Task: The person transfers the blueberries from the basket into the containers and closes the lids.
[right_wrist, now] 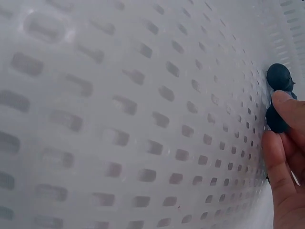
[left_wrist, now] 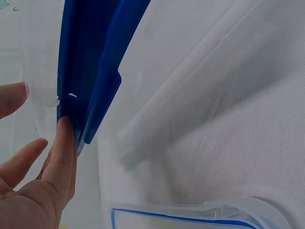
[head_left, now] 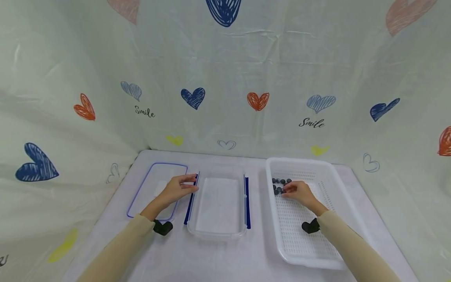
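My right hand point(head_left: 298, 192) is inside a white perforated basket point(head_left: 299, 231), thumb and fingertips pinching a blueberry point(right_wrist: 275, 119) at the basket's left side. Another blueberry point(right_wrist: 279, 76) with a small crown sits right beside it in the right wrist view. Several more blueberries point(head_left: 278, 181) lie loose around the fingertips. At the middle of the table stands a clear plastic container point(head_left: 220, 236) with blue side latches hanging down. My left hand point(head_left: 177, 189) is at its left wall, relaxed fingers touching the blue latch point(left_wrist: 88, 71), with the thumb apart over the rim.
Left of the container lies a clear lid point(head_left: 141, 192) with a blue seal, partly under the left forearm. The right-hand blue latch point(head_left: 248, 203) sticks out toward the basket. A curtain point(head_left: 225, 62) printed with hearts hangs behind the white-covered table point(head_left: 225, 260).
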### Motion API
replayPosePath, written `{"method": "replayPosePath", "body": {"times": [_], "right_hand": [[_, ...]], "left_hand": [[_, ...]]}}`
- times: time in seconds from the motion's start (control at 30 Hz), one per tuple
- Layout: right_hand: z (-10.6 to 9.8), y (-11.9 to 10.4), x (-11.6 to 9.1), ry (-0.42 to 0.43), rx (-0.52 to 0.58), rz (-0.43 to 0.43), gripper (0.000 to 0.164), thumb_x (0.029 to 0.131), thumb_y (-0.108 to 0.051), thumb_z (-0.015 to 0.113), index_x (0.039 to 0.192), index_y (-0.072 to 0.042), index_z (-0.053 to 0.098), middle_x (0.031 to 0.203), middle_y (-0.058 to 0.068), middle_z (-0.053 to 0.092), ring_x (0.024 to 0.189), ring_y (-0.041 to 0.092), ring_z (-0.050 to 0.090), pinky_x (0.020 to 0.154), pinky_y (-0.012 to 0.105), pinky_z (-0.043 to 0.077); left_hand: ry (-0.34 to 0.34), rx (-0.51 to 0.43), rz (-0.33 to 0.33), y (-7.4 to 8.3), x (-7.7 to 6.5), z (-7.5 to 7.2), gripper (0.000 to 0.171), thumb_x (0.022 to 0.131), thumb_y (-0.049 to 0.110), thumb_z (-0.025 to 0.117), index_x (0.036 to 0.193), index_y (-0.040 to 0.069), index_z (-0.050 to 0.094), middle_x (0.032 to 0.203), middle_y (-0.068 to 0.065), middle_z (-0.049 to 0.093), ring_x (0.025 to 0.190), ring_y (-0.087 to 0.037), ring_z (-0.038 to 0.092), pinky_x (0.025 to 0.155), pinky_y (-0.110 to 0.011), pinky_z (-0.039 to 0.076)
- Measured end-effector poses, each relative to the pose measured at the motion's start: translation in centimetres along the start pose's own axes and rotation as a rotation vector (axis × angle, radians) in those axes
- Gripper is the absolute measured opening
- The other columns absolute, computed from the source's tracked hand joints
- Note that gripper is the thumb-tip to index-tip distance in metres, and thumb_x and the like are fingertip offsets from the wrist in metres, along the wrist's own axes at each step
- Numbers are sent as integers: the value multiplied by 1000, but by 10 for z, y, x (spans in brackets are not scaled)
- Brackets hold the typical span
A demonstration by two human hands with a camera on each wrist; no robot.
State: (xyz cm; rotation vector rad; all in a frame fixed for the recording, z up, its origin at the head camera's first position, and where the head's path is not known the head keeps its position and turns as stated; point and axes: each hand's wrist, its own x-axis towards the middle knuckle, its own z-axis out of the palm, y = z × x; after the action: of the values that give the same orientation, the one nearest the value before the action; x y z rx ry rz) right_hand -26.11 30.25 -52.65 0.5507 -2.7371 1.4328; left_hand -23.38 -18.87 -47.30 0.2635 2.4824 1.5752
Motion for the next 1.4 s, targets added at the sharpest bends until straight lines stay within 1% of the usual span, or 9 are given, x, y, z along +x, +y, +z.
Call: {"method": "replayPosePath", "body": {"times": [0.07, 0.3, 0.43, 0.53, 0.77, 0.9, 1.07, 1.23, 1.4], "right_hand": [[0, 0, 0, 2, 0, -5, 21, 77, -7, 85, 90, 3, 73, 79, 1, 69, 70, 7, 61, 62, 19, 52], [1, -4, 2, 7, -53, 78, 20, 78, -4, 85, 91, 6, 73, 82, 9, 69, 72, 12, 62, 65, 23, 54], [-1, -4, 0, 10, -31, 10, 20, 77, -5, 85, 89, 5, 73, 78, 5, 69, 69, 9, 61, 61, 22, 52], [-2, -6, 0, 9, -27, -14, 19, 77, -7, 85, 88, 3, 73, 78, 1, 69, 69, 9, 61, 60, 22, 52], [-4, -15, 2, 11, -118, 104, 19, 79, -7, 84, 92, 4, 75, 84, 9, 71, 76, 19, 66, 67, 27, 55], [-8, -18, 3, 17, -122, 137, 22, 82, -9, 83, 96, 4, 74, 91, 13, 72, 82, 23, 67, 70, 27, 55], [-13, -24, 4, 24, -113, 151, 23, 84, -9, 81, 100, 6, 74, 99, 18, 73, 89, 30, 69, 74, 33, 58], [-17, -31, 3, 35, -104, 160, 25, 85, -10, 80, 102, 7, 73, 102, 19, 72, 91, 33, 69, 77, 40, 58], [-23, -38, 1, 54, -85, 147, 27, 85, -12, 81, 103, 6, 73, 103, 19, 72, 91, 30, 69, 76, 34, 58]], "left_hand": [[-7, 4, -1, 0, 1, 0, 61, 93, 23, 73, 143, -3, 50, 137, -24, 56, 117, -37, 61, 96, -45, 52], [-43, -2, -5, -1, 2, 2, 54, 97, 13, 67, 140, -12, 47, 137, -31, 52, 115, -41, 60, 92, -45, 55], [-42, -7, -15, -1, 2, 1, 55, 96, 17, 69, 141, -8, 49, 138, -28, 53, 115, -38, 61, 92, -42, 55], [-35, -8, -23, 0, 1, 1, 56, 95, 20, 70, 141, -5, 51, 139, -25, 54, 117, -37, 61, 94, -41, 54], [-13, 16, -43, 1, 0, 2, 57, 94, 25, 72, 141, -1, 53, 138, -21, 56, 119, -37, 59, 96, -45, 52], [-9, 22, -45, 1, 0, 2, 57, 94, 25, 72, 141, -2, 53, 138, -23, 56, 118, -38, 59, 96, -46, 53], [-13, 23, -49, 1, 0, 0, 58, 93, 27, 73, 141, -1, 53, 137, -23, 57, 115, -35, 61, 93, -42, 54], [-20, -11, -59, 1, 1, -1, 58, 93, 25, 73, 142, 1, 53, 136, -23, 56, 114, -35, 62, 92, -39, 56], [-30, -43, -47, -3, 0, 1, 60, 93, 25, 73, 142, -1, 52, 135, -26, 56, 113, -36, 63, 90, -40, 56]]}}
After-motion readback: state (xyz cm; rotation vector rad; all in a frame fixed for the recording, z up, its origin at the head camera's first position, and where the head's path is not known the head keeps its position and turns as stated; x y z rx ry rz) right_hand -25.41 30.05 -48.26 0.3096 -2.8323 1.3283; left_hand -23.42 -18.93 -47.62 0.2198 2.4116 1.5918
